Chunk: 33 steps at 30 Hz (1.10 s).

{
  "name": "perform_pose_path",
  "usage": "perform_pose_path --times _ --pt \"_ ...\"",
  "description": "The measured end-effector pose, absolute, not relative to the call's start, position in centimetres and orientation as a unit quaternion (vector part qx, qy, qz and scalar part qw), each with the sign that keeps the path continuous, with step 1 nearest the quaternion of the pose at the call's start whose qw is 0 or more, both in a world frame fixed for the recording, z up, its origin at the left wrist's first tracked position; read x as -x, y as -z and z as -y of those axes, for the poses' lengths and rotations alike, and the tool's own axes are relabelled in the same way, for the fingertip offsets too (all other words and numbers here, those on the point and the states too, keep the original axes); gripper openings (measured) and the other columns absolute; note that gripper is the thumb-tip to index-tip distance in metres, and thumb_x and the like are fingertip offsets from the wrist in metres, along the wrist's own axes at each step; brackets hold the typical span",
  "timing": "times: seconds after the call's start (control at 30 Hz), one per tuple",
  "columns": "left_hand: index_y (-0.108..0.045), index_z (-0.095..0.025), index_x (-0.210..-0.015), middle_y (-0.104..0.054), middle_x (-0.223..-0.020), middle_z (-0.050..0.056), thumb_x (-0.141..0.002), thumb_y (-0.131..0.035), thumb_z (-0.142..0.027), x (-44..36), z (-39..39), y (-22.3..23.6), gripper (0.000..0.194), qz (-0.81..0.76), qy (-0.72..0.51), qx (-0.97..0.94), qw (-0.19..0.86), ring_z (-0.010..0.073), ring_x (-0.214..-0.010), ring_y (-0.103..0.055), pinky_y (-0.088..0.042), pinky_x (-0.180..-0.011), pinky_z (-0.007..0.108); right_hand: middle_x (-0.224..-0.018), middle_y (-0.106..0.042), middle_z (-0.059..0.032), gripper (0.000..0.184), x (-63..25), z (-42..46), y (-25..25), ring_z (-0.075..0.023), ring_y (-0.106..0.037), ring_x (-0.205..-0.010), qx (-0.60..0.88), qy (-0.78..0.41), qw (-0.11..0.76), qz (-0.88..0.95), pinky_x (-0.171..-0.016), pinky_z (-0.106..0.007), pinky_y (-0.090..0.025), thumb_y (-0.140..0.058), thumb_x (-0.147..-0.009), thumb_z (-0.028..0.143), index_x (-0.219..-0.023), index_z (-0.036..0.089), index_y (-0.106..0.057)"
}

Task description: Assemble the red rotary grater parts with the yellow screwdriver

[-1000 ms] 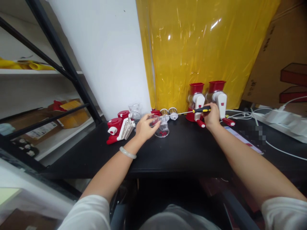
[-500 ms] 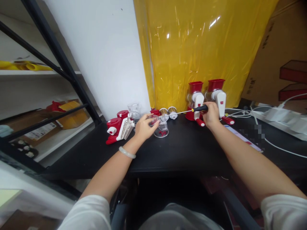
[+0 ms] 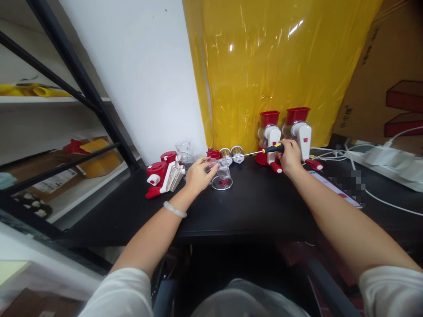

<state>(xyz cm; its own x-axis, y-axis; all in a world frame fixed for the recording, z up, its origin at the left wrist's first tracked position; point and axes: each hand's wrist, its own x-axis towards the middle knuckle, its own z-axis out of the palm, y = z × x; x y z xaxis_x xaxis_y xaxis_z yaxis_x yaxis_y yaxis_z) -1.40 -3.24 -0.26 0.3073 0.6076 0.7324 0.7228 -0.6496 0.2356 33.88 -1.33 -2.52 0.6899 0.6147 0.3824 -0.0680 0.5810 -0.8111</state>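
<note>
Already two grinders (image 3: 273, 137) look whole by the right hand (image 3: 291, 158), wrapped round a screwdriver (image 3: 271, 149), but drums (image 3: 237, 155) lie loose past the left hand (image 3: 199, 175), gripping a clear part (image 3: 223, 171).

It looks like a workshop, with a screwdriver (image 3: 271, 149), black worktable (image 3: 251, 207), loaded shelves (image 3: 39, 100) and cardboard box (image 3: 363, 97).

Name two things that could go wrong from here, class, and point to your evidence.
1. The screwdriver in the right hand points toward the left hand; a slip might jab its fingers.
2. That left hand holds the clear plastic part, which looks smooth and might twist or get scratched.
</note>
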Motion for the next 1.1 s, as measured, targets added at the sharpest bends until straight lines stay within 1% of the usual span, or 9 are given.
perform_pose_path --times 0.17,0.33,0.43,0.53,0.7,0.8,0.93,1.0,1.1 --pt "-0.081 -0.02 -0.101 -0.073 -0.129 0.009 -0.098 -0.065 -0.043 1.2 3.3 0.2 0.028 0.435 0.397 0.806 0.052 0.0254 -0.115 -0.072 -0.058 -0.1 0.038 -0.068 -0.057 0.005 0.025 -33.7 1.4 2.3 -0.0102 -0.053 -0.05 0.398 -0.222 0.828 0.326 -0.038 -0.02 -0.04 -0.068 -0.08 0.045 -0.08 0.024 -0.053" --pt "-0.081 -0.02 -0.097 -0.073 -0.13 0.009 -0.098 -0.063 -0.044 1.2 3.3 0.2 0.03 0.443 0.385 0.808 0.041 0.0262 -0.116 -0.072 -0.058 -0.101 0.04 -0.055 -0.049 0.0057 0.041 -33.4 2.2 2.2 -0.0102 -0.043 -0.042 0.431 -0.198 0.813 0.338 -0.033 -0.021 -0.034 -0.064 -0.086 0.063 -0.077 0.025 -0.053" --pt "-0.081 -0.02 -0.093 -0.074 -0.129 0.01 -0.099 -0.062 -0.046 1.3 3.2 0.1 0.032 0.447 0.38 0.809 0.035 0.0278 -0.116 -0.072 -0.058 -0.101 0.042 -0.051 -0.043 0.0077 0.045 -33.4 2.3 2.5 -0.0095 -0.041 -0.039 0.453 -0.195 0.796 0.351 -0.033 -0.021 -0.032 -0.069 -0.082 0.066 -0.075 0.025 -0.052" --pt "-0.081 -0.02 -0.091 -0.074 -0.129 0.01 -0.098 -0.062 -0.047 1.3 3.2 -0.1 0.034 0.445 0.375 0.813 0.033 0.0286 -0.116 -0.072 -0.058 -0.102 0.043 -0.054 -0.048 0.0085 0.04 -33.4 2.1 2.6 -0.009 -0.043 -0.039 0.457 -0.208 0.796 0.337 -0.034 -0.019 -0.033 -0.075 -0.079 0.058 -0.078 0.025 -0.053" --pt "-0.081 -0.02 -0.094 -0.073 -0.131 0.011 -0.099 -0.061 -0.047 1.3 3.3 -0.1 0.034 0.448 0.367 0.815 0.036 0.0293 -0.118 -0.071 -0.058 -0.103 0.045 -0.061 -0.058 0.0068 0.021 -33.5 1.8 2.4 -0.0091 -0.049 -0.041 0.468 -0.231 0.791 0.318 -0.034 -0.019 -0.034 -0.07 -0.081 0.04 -0.084 0.024 -0.057" --pt "-0.081 -0.02 -0.096 -0.073 -0.132 0.011 -0.099 -0.061 -0.049 1.2 3.4 -0.2 0.035 0.449 0.362 0.816 0.036 0.0297 -0.119 -0.071 -0.057 -0.103 0.045 -0.06 -0.057 0.0049 0.026 -33.6 2.0 2.5 -0.0102 -0.049 -0.04 0.464 -0.233 0.788 0.332 -0.034 -0.021 -0.033 -0.065 -0.086 0.048 -0.082 0.024 -0.056" --pt "-0.08 -0.02 -0.098 -0.072 -0.133 0.011 -0.1 -0.059 -0.048 1.2 3.5 -0.3 0.036 0.45 0.357 0.818 0.036 0.0303 -0.121 -0.07 -0.056 -0.105 0.046 -0.049 -0.044 0.0079 0.046 -33.9 2.1 2.9 -0.0106 -0.041 -0.036 0.486 -0.191 0.775 0.356 -0.034 -0.023 -0.034 -0.062 -0.087 0.069 -0.078 0.025 -0.052" --pt "-0.08 -0.019 -0.097 -0.073 -0.133 0.011 -0.1 -0.059 -0.048 1.2 3.5 -0.3 0.036 0.451 0.355 0.818 0.036 0.0305 -0.121 -0.07 -0.057 -0.105 0.046 -0.047 -0.04 0.0094 0.047 -34.1 2.0 3.1 -0.0099 -0.039 -0.035 0.485 -0.193 0.773 0.361 -0.034 -0.022 -0.033 -0.069 -0.082 0.069 -0.076 0.025 -0.051" --pt "-0.08 -0.02 -0.096 -0.072 -0.134 0.011 -0.1 -0.058 -0.049 1.3 3.4 -0.3 0.037 0.45 0.355 0.819 0.036 0.0307 -0.12 -0.07 -0.057 -0.103 0.046 -0.049 -0.043 0.0095 0.039 -34.2 1.7 3.1 -0.0094 -0.041 -0.037 0.475 -0.213 0.781 0.346 -0.034 -0.02 -0.033 -0.074 -0.08 0.057 -0.078 0.025 -0.053"
